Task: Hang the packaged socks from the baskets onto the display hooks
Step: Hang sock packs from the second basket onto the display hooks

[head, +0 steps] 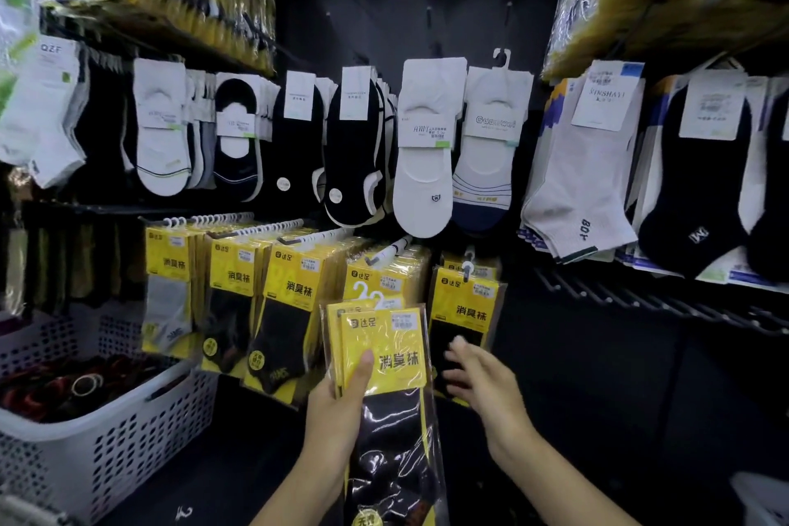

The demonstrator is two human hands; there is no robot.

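At a dark sock wall (405,13), the left hand (337,406) grips two light, likely slippery film packs (393,431), best held at the stiff yellow card (384,337); right hand (482,384) spread, empty.

In the lower centre, the left hand (337,406) grips yellow sock packs (384,354); the right hand (482,380), fingers loose, hovers just beside them.

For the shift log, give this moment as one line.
left hand grips yellow sock packs | right hand open, before rightmost hung pack | white basket lower left | held packs unhung
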